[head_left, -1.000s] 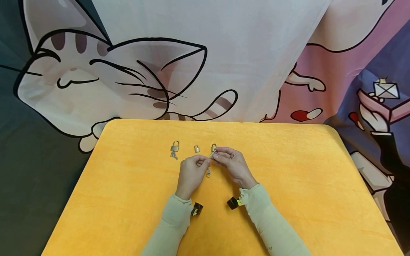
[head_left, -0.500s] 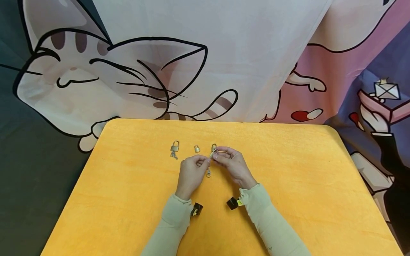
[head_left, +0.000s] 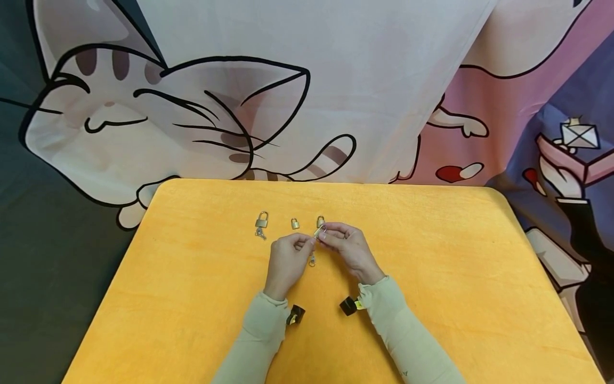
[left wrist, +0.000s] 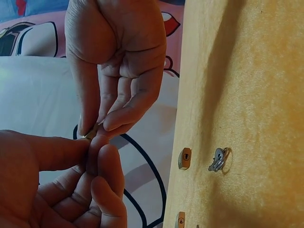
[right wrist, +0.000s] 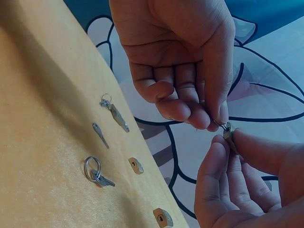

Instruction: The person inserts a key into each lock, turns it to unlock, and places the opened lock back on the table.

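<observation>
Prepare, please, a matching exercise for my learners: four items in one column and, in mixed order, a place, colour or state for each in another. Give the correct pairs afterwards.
Column one
1. Left hand and right hand
2. Largest padlock
3. Tabletop
4. Sleeves

Column two
A. pale green
B. farthest left of the things on the table, in the head view
C. yellow
D. pinching a small metal piece together

Right pairs: 1-D, 2-B, 3-C, 4-A
</observation>
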The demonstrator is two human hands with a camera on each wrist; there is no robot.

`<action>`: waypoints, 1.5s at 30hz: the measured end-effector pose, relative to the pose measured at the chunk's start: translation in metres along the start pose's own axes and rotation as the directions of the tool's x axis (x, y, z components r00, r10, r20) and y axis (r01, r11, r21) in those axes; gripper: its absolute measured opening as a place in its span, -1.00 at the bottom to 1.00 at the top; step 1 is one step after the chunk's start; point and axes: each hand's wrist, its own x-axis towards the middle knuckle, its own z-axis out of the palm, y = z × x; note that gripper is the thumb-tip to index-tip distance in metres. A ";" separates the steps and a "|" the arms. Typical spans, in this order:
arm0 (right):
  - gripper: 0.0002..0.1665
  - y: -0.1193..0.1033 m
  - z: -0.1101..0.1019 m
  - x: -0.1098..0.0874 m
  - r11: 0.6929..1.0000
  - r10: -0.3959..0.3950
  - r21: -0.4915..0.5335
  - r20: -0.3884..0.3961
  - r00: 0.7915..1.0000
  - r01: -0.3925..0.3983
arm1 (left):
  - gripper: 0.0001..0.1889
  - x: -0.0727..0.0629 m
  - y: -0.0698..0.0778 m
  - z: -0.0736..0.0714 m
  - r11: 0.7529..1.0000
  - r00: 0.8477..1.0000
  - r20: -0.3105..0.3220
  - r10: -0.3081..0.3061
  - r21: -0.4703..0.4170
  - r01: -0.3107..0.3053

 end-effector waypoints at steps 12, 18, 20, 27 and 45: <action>-0.57 0.001 0.000 -0.002 0.999 -0.004 -0.044 -0.006 1.000 0.004 | -0.78 -0.002 0.001 0.000 1.000 1.000 0.009 -0.025 0.011 0.025; -0.57 0.000 0.000 -0.003 0.999 -0.009 -0.046 -0.007 1.000 0.008 | -0.78 -0.001 0.001 0.000 1.000 1.000 0.010 -0.025 0.017 0.024; -0.58 0.000 0.001 -0.003 0.999 -0.009 -0.046 -0.006 1.000 0.008 | -0.78 0.000 0.001 0.000 1.000 1.000 0.011 -0.023 0.021 0.023; -0.57 0.000 0.002 -0.003 0.999 -0.011 -0.040 0.007 1.000 0.011 | -0.77 0.000 0.000 -0.002 1.000 1.000 0.013 -0.012 0.016 0.011; -0.62 0.003 0.003 -0.003 0.998 -0.029 -0.057 -0.016 0.999 0.028 | -0.86 0.000 -0.002 0.002 0.998 1.000 0.002 0.025 0.049 -0.025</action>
